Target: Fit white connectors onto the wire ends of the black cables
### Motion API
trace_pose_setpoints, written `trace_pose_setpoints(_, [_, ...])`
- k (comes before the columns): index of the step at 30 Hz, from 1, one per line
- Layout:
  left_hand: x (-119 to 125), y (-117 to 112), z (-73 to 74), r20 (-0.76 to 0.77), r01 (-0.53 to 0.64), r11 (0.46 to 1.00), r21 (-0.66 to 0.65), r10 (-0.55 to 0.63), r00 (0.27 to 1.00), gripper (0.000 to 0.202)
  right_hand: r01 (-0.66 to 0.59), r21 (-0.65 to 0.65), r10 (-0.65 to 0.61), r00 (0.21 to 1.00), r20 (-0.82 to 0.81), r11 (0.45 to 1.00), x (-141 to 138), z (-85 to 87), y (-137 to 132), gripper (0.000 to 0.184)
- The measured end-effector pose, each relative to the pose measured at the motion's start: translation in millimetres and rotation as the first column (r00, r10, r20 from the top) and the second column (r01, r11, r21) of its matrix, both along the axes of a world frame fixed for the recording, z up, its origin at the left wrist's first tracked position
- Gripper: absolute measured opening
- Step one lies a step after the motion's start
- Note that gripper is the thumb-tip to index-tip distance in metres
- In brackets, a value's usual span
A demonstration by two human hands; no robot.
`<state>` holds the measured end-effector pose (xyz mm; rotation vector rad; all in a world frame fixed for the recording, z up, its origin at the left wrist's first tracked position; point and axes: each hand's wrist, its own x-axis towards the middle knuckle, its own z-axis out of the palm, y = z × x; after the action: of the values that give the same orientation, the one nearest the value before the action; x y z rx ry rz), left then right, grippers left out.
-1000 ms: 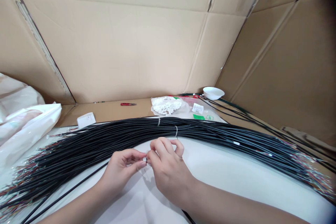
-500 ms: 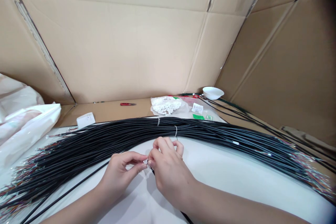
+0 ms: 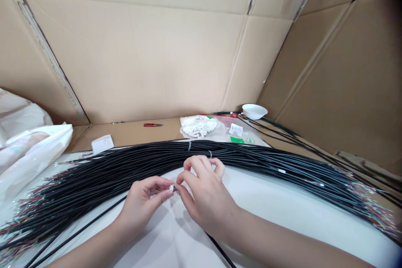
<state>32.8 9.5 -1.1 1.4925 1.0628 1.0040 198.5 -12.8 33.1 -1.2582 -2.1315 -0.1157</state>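
Note:
My left hand (image 3: 143,201) pinches a small white connector (image 3: 171,187) between thumb and forefinger, just in front of a thick bundle of black cables (image 3: 132,165) lying across the white table (image 3: 276,209). My right hand (image 3: 204,190) meets it fingertip to fingertip, pinching the thin wire end of a single black cable (image 3: 220,251) that runs back under my right forearm. Its other fingers are raised and spread. A second loose black cable (image 3: 78,230) lies slanted by my left forearm.
Cardboard walls (image 3: 157,50) enclose the bench. At the back lie a bag of white connectors (image 3: 199,127), red snips (image 3: 153,124), a white bowl (image 3: 254,111) and a white label card (image 3: 102,143). White plastic bags (image 3: 28,150) sit at left. More black cables (image 3: 314,146) run along the right.
My right hand has shifted slightly up and right and its outer fingers have lifted and spread. The single cable under it now shows running to the lower right. My left hand keeps its pinch.

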Motion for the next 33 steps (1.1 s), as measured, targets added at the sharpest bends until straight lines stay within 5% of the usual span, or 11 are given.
trace_pose_setpoints(15, [3, 1, 2.6, 0.062, 0.029, 0.999, -0.04, -0.026, 0.998, 0.012, -0.022, 0.118, 0.011, 0.996, 0.09, 0.993, -4, -14.6, 5, 0.01])
trace_pose_setpoints(33, [2, -1, 1.5, 0.044, 0.031, 0.999, -0.013, -0.03, 0.999, 0.012, -0.011, 0.081, 0.0, 0.992, 0.123, 0.997, -6, -21.4, 8, 0.01])
